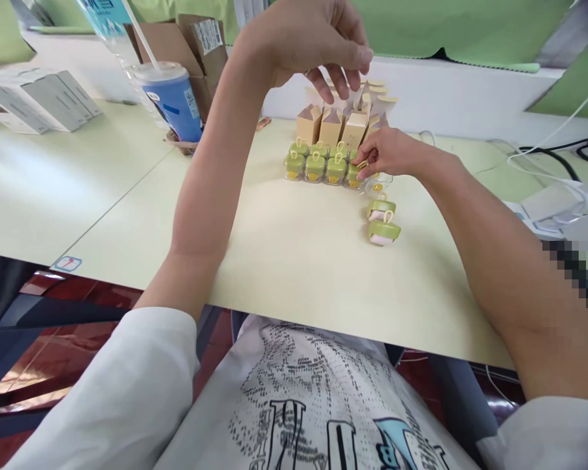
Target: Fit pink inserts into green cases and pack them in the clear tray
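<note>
Green-lidded small clear jars with yellow loop handles (315,167) stand in a tight block on the pale yellow tabletop (284,261), lids and loops pointing up; the block's long axis runs left to right. The right hand (389,153) pinches the rightmost jar of the front row at its lid, fingers closed on it. Behind the block stands a cluster of small tan cardboard boxes with peaked tops (343,121), upright. The left hand (313,39) hovers above these boxes, fingers curled downward and loose, holding nothing. Two more green-lidded jars with pink contents (383,222) lie tilted just right of the block, apart from it.
</note>
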### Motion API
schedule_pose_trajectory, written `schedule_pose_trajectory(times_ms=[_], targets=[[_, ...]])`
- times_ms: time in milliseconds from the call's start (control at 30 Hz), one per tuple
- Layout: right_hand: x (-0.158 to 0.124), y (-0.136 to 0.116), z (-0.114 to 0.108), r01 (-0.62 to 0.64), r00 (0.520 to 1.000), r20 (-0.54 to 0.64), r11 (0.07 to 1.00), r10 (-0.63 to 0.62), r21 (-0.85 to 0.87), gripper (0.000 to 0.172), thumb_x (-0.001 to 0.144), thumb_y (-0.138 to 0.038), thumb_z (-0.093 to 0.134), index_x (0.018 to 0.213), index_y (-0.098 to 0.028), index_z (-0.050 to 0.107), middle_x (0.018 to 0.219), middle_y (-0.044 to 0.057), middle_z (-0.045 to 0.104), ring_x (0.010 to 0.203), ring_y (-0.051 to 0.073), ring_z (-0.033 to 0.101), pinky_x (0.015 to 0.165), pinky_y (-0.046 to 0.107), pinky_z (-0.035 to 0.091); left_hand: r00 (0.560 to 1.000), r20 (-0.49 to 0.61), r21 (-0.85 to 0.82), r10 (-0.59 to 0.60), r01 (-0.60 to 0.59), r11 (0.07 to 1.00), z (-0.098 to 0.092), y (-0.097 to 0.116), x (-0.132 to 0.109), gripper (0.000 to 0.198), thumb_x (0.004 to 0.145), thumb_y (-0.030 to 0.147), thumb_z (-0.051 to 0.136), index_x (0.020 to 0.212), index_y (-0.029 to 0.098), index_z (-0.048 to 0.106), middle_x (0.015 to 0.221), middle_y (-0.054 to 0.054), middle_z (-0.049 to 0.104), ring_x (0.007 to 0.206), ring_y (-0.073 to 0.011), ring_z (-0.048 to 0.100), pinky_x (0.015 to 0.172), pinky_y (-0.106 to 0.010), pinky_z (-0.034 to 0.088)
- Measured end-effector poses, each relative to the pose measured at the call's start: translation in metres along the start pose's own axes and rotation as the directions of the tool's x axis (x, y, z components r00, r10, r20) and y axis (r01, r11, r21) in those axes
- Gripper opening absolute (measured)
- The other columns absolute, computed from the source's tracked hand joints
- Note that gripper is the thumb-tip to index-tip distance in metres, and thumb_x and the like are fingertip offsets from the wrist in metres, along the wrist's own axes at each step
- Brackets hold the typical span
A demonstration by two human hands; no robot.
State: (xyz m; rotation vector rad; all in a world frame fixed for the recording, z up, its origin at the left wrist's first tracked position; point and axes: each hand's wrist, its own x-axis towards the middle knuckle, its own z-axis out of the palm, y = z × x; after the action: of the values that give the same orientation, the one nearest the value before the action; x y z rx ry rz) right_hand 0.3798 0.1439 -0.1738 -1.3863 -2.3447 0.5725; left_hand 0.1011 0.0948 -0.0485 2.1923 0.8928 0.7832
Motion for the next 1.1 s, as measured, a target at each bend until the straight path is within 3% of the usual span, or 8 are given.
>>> schedule_pose_trajectory(times_ms=[133,333,467,567,633,767,900,1100], targets=[[-0.004,-0.013,-0.002,-0.032,0.998,0.046,0.987,0.040,-0.159,0.024,0.083,-0.019,0.105,0.097,-0.018,0.085,0.094,0.007,0.082,0.096,0.023,0.070,0.098,0.042,0.057,0.999,0.000,-0.003,0.036,-0.036,0.999,-0.001,0.000,0.001,0.009,0.109,0.006,0.078,0.107,0.004,0.086,0.103,-0.013,0.085,0.094,-0.0213,0.083,0.092,-0.041,0.065],[-0.013,-0.030,-0.004,0.050,0.994,0.110,0.965,-0.022,-0.256,0.025,0.088,-0.025,0.100,0.104,-0.020,0.081,0.094,0.007,0.082,0.103,0.027,0.071,0.103,0.042,0.054,0.986,-0.133,-0.070,0.097,-0.107,0.992,-0.009,0.003,-0.004,0.013,0.103,0.021,0.090,0.092,0.017,0.084,0.100,-0.009,0.086,0.094,-0.0236,0.082,0.081,-0.040,0.061],[-0.028,-0.039,-0.026,0.045,0.994,0.104,0.969,-0.020,-0.242,0.043,0.092,-0.045,0.100,0.123,-0.021,0.083,0.113,0.011,0.088,0.118,0.035,0.079,0.106,0.047,0.059,0.986,-0.138,-0.082,0.093,-0.105,0.991,-0.011,0.010,-0.009,0.014,0.105,0.016,0.079,0.091,0.017,0.082,0.100,-0.008,0.084,0.096,-0.0218,0.080,0.085,-0.040,0.058],[-0.045,-0.052,-0.052,0.002,0.995,0.099,0.964,0.025,-0.267,0.033,0.099,-0.053,0.093,0.118,-0.028,0.086,0.107,0.009,0.089,0.113,0.038,0.083,0.106,0.053,0.063,0.987,-0.134,-0.061,0.089,-0.098,0.993,-0.009,0.011,-0.007,0.022,0.108,0.011,0.069,0.090,0.017,0.080,0.098,-0.007,0.083,0.093,-0.0185,0.079,0.086,-0.039,0.057],[-0.055,-0.062,-0.063,-0.066,0.970,0.201,0.946,0.135,-0.316,0.035,0.101,-0.059,0.091,0.117,-0.028,0.087,0.098,0.009,0.089,0.105,0.038,0.085,0.104,0.056,0.065,0.988,-0.115,-0.066,0.104,-0.112,0.992,-0.008,0.009,-0.006,0.020,0.110,0.011,0.069,0.093,0.015,0.079,0.099,-0.006,0.083,0.093,-0.0178,0.080,0.086,-0.037,0.058],[-0.060,-0.073,-0.058,-0.193,0.838,0.402,0.890,0.368,-0.413,0.039,0.096,-0.055,0.096,0.122,-0.027,0.088,0.097,0.010,0.090,0.101,0.038,0.088,0.102,0.057,0.068,0.988,-0.118,-0.079,0.100,-0.110,0.991,-0.008,0.007,-0.007,0.014,0.111,0.007,0.072,0.099,0.013,0.076,0.101,-0.009,0.083,0.093,-0.0196,0.081,0.086,-0.037,0.060],[-0.052,-0.063,-0.042,-0.121,0.793,0.520,0.919,0.317,-0.375,0.057,0.078,-0.065,0.105,0.123,-0.032,0.090,0.121,0.010,0.090,0.111,0.043,0.087,0.104,0.059,0.070,0.987,-0.127,-0.084,0.099,-0.110,0.990,-0.008,0.009,-0.011,0.011,0.111,0.007,0.073,0.102,0.010,0.078,0.099,-0.008,0.083,0.090,-0.0185,0.081,0.081,-0.035,0.062],[-0.045,-0.054,-0.041,-0.095,0.766,0.575,0.936,0.286,-0.339,0.045,0.065,-0.061,0.110,0.096,-0.033,0.091,0.106,0.006,0.089,0.106,0.043,0.087,0.104,0.061,0.069,0.988,-0.125,-0.052,0.094,-0.102,0.993,-0.010,0.012,-0.011,0.014,0.109,0.011,0.080,0.097,0.014,0.084,0.102,-0.011,0.085,0.092,-0.0212,0.082,0.082,-0.039,0.063]])
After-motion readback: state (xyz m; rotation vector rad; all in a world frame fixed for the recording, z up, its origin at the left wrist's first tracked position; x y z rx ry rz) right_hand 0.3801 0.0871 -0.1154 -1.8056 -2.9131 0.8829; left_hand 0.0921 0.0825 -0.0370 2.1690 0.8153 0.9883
